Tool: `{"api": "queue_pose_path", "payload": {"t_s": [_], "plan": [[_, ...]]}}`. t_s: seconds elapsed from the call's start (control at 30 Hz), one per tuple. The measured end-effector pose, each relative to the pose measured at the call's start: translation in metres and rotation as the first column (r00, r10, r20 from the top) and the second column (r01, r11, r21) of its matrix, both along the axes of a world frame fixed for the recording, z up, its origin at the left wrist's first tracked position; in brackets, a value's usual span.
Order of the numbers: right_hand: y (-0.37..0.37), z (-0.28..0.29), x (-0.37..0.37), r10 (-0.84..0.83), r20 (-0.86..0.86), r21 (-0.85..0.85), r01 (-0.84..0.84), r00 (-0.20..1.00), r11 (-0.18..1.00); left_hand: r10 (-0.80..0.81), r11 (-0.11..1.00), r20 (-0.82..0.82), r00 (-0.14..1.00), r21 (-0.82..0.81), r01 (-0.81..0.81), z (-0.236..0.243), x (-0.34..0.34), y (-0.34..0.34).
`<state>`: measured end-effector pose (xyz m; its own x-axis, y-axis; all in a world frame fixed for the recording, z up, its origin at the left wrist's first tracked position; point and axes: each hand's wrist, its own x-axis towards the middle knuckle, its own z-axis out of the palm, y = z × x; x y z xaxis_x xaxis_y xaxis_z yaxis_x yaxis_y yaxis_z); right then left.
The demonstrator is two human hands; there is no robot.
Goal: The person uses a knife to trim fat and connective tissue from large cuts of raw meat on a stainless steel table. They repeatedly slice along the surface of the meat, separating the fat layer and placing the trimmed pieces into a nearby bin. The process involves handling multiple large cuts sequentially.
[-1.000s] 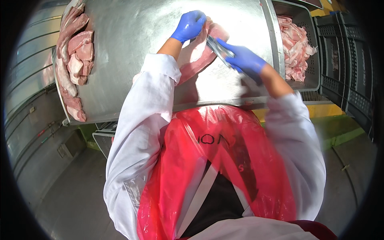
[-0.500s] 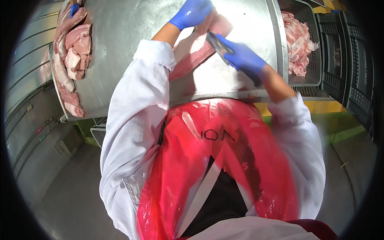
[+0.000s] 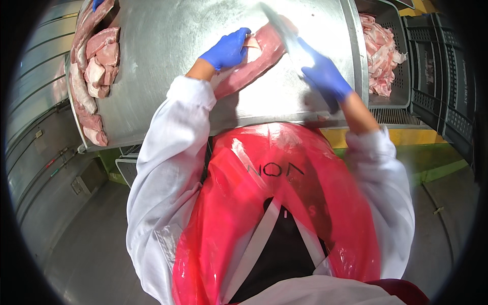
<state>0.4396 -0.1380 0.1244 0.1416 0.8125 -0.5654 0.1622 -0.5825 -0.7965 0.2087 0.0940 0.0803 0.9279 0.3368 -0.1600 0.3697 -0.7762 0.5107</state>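
Observation:
A long pink piece of meat (image 3: 254, 67) lies slantwise on the steel table (image 3: 168, 61) in front of me. My left hand (image 3: 227, 49), in a blue glove, is closed at its left side and pinches a pale flap (image 3: 251, 42) on the meat. In my blue-gloved right hand (image 3: 325, 73) is a knife (image 3: 278, 21). Its blade, smeared by motion, points away from me and passes over the far right end of the meat; whether it touches cannot be told.
Several cuts of meat (image 3: 104, 58) lie along the table's left edge, where another blue glove (image 3: 96, 4) shows at the top. Right of the table, a grey crate (image 3: 404, 86) holds pale trimmings (image 3: 380, 56). Dark crates (image 3: 450, 76) stand beyond it.
My left hand has come down and left from the meat's far end, now with a pale flap in its fingers. The knife has swung from the meat's right side to point away from me.

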Motion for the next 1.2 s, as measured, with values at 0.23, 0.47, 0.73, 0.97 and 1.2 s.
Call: {"api": "queue_pose_path", "payload": {"t_s": [0.23,0.47,0.73,0.97,1.2], "plan": [[0.067,-0.035,-0.031,0.126,-0.096,0.063,-0.120,0.987,0.991,-0.133,0.966,-0.267,0.955,0.181,0.185,0.035,0.053,0.011],[0.047,-0.039,-0.033,0.181,-0.134,0.076,-0.172,0.974,0.982,-0.270,0.893,-0.485,0.832,0.196,0.405,0.048,0.098,0.009],[0.005,-0.019,-0.041,0.254,-0.178,0.065,-0.246,0.951,0.967,-0.296,0.906,-0.323,0.899,0.202,0.371,0.034,0.085,0.039],[0.016,-0.037,-0.076,0.149,-0.168,0.131,-0.128,0.975,0.983,-0.275,0.918,-0.351,0.895,0.182,0.354,0.057,0.103,0.035],[0.064,-0.058,-0.091,0.145,-0.134,0.095,-0.133,0.980,0.987,-0.255,0.906,-0.332,0.908,0.246,0.344,0.097,0.099,0.017]]}}
